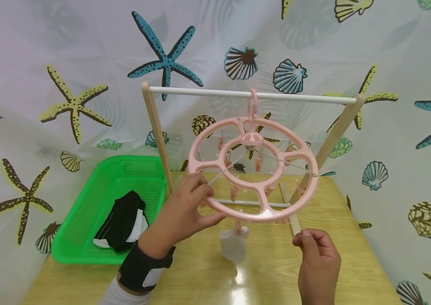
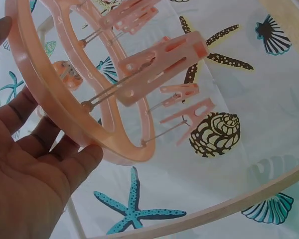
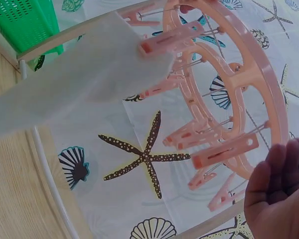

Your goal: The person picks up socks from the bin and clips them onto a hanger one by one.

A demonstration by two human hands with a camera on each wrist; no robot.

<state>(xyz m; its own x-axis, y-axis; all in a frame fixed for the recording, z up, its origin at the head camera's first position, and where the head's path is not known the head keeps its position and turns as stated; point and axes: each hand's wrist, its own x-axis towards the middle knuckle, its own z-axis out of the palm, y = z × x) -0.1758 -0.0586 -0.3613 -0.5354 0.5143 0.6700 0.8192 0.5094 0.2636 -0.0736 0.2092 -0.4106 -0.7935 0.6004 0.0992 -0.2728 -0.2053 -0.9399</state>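
Note:
A pink round clip hanger (image 1: 264,214) hangs by its hook from the white rod of a wooden rack. My left hand (image 1: 184,207) holds its near left rim, thumb on one side and fingers on the other, as the left wrist view shows. Pink clothespins (image 2: 164,67) dangle from the ring on short cords. One of them pinches a white sock (image 3: 84,74), which hangs down below the near rim. My right hand (image 1: 318,258) is below the ring's right side with its fingers loosely curled. Nothing shows in its grasp.
At the left on the wooden table (image 1: 268,275) stands a green basket (image 1: 79,216) with black-and-white cloth items (image 1: 123,220) inside. The rack's wooden posts (image 1: 156,127) flank the hanger under the white rod (image 1: 207,92). Behind hangs a sheet (image 1: 97,42) printed with starfish and shells.

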